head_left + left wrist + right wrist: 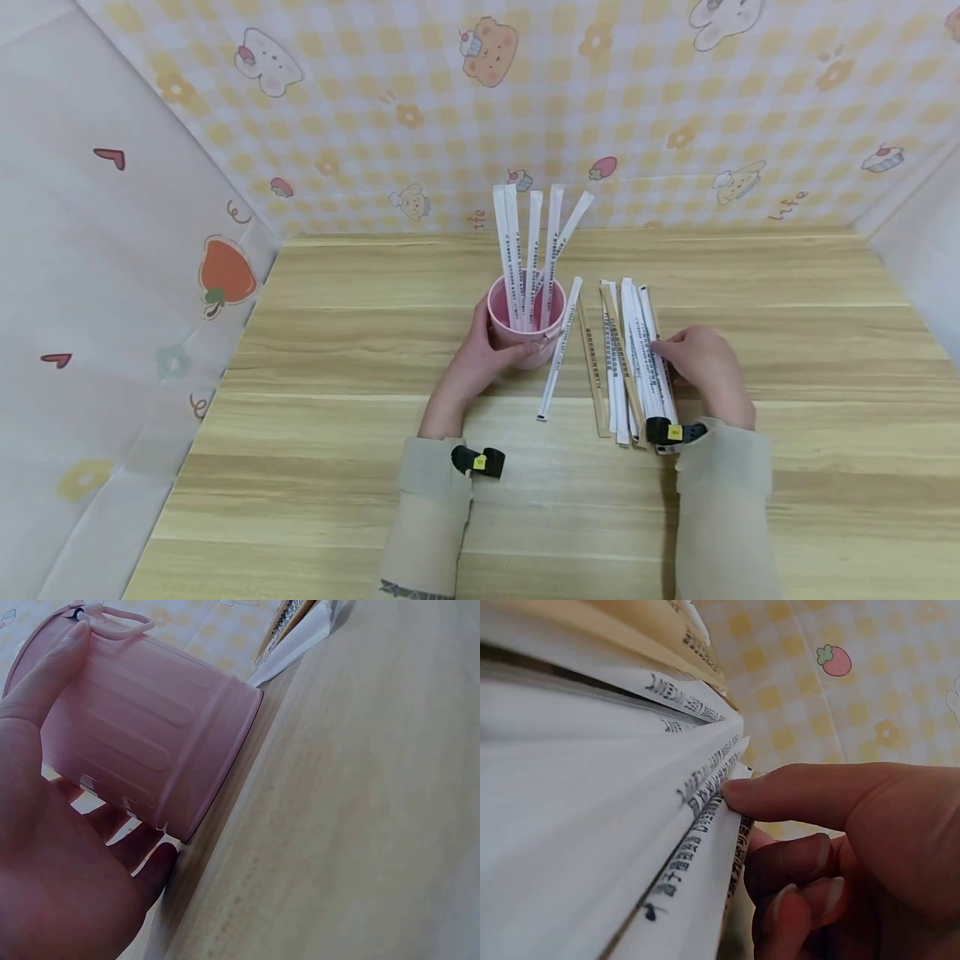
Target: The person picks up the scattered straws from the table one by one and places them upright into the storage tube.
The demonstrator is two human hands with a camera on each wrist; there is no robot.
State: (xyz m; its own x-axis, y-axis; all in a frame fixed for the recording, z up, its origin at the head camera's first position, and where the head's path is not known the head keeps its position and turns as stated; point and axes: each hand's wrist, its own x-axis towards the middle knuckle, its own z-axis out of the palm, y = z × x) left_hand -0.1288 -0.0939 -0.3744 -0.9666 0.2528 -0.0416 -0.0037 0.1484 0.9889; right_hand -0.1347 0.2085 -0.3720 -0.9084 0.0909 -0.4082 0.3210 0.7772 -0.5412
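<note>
My left hand [476, 362] holds a pink cup [142, 720] that stands on the table. Its thumb lies on the near side by a small handle [124, 630], the fingers round the far side. Several long white paper-wrapped sticks [534, 229] stand in the cup, fanned out above the rim. To the right, white and brown paper-wrapped sticks [617, 358] lie in a loose bunch. My right hand [705, 358] pinches a white paper-wrapped stick [701, 862] at the bunch's right side, its other fingers curled. One more white stick [555, 367] lies at an angle beside the cup.
The wood-grain table [337, 375] meets a yellow checked backdrop [360, 150] behind the cup. A white sheet with printed pictures [112, 275] rises on the left. Each wrist wears a black strap with a small camera [480, 461].
</note>
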